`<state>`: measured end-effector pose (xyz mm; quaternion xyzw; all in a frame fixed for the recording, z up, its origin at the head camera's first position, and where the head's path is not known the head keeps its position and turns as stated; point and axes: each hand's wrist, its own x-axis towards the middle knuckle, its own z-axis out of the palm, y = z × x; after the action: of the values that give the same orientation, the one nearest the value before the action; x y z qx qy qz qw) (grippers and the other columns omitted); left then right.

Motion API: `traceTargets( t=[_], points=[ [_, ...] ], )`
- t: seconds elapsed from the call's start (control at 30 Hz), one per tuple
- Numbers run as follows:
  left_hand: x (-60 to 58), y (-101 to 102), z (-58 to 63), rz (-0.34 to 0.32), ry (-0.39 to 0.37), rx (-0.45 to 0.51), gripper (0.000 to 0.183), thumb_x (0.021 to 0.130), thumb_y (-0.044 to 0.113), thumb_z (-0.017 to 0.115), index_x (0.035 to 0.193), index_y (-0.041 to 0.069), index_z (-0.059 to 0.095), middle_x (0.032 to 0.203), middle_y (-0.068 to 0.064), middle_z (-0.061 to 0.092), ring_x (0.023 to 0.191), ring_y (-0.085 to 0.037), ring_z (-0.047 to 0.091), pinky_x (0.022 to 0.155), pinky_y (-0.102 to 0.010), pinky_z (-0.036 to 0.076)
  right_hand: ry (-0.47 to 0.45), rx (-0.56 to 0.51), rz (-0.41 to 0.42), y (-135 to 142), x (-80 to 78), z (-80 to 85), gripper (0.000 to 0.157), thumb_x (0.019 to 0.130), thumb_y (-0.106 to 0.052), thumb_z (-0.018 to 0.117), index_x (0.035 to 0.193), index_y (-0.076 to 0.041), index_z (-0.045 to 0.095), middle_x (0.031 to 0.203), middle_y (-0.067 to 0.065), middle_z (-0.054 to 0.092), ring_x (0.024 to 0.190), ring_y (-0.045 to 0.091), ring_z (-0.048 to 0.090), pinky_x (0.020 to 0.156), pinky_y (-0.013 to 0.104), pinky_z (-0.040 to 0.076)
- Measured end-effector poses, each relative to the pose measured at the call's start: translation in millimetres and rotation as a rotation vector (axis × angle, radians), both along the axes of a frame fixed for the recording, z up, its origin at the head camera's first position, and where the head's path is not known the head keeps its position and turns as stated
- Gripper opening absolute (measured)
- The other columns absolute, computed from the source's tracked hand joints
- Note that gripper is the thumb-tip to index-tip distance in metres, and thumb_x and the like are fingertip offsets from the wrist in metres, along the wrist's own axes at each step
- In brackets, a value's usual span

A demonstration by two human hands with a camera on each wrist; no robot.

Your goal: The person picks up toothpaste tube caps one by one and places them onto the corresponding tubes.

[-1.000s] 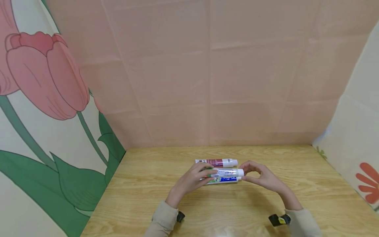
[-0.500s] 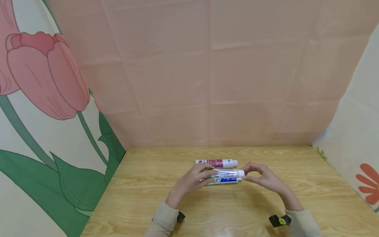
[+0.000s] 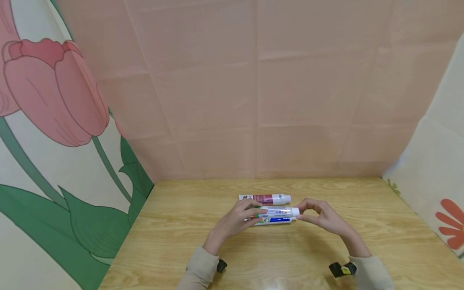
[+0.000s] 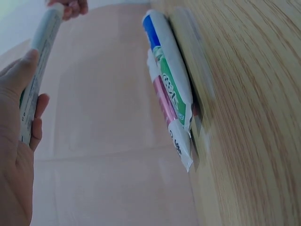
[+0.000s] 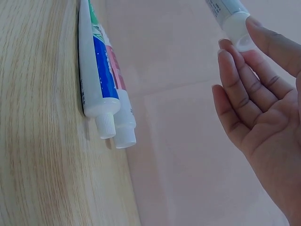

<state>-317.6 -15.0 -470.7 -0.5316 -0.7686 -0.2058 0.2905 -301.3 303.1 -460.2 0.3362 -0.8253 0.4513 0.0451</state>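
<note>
My left hand (image 3: 235, 219) grips a white toothpaste tube (image 3: 279, 212) by its body, thumb on one side and fingers on the other. At the tube's other end, my right hand (image 3: 322, 216) pinches the white cap (image 5: 238, 33) between thumb and fingertips. In both wrist views this tube is held up off the table. Below it lies a blue and green toothpaste tube (image 4: 169, 66), its ribbed cap pointing right in the head view. Just beyond is a pink and white toothpaste tube (image 3: 266, 199), lying parallel. The left hand covers part of the tubes in the head view.
The wood-grain table (image 3: 174, 217) ends at a pinkish cloth backdrop (image 3: 217, 100). A tulip-printed panel (image 3: 58, 88) stands at the left, and a pale panel with a red flower (image 3: 453, 221) at the right.
The held tube turns slightly, its printed label shifting, while the right fingers stay at the cap. Both arms and the two lying tubes keep their places.
</note>
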Motion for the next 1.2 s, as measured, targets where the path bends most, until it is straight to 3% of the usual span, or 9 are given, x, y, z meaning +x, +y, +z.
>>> traceTargets(
  t=[0.33,0.6,0.97,1.2],
  points=[
    [0.8,0.4,-1.1,-0.001,0.002,0.002,0.028,0.085,0.028,0.066,0.112,0.020,0.065,0.114,-0.001,0.056,0.101,-0.008,0.048,0.086,-0.013,0.038,-0.022,-0.031,0.027,-0.6,0.7,0.5,0.013,0.084,-0.008,0.067,0.093,-0.017,0.063,0.089,-0.002,0.064,0.082,0.011,0.060,0.071,0.024,0.048],
    [1.4,0.0,-1.5,0.012,0.000,-0.001,0.028,0.085,0.029,0.066,0.112,0.021,0.066,0.114,-0.001,0.056,0.102,-0.008,0.048,0.086,-0.013,0.039,0.012,-0.030,0.052,-2.3,2.9,4.3,0.015,0.084,-0.004,0.066,0.095,-0.014,0.062,0.089,0.001,0.064,0.081,0.013,0.060,0.071,0.025,0.047],
    [0.8,0.0,0.3,0.016,-0.005,-0.030,0.028,0.085,0.030,0.066,0.112,0.022,0.065,0.117,0.003,0.054,0.107,-0.009,0.049,0.093,-0.014,0.039,-0.024,0.031,-0.020,0.0,4.3,6.0,0.020,0.083,-0.016,0.070,0.101,-0.018,0.062,0.092,-0.005,0.064,0.084,0.012,0.060,0.075,0.024,0.046],
    [0.8,1.0,-0.3,0.022,0.002,-0.038,0.031,0.082,0.029,0.070,0.112,0.023,0.065,0.116,0.003,0.055,0.104,-0.007,0.050,0.092,-0.017,0.041,0.009,0.041,0.009,2.3,3.6,4.2,0.017,0.083,-0.014,0.069,0.098,-0.019,0.062,0.091,-0.006,0.064,0.083,0.012,0.060,0.076,0.025,0.045]
  ],
)
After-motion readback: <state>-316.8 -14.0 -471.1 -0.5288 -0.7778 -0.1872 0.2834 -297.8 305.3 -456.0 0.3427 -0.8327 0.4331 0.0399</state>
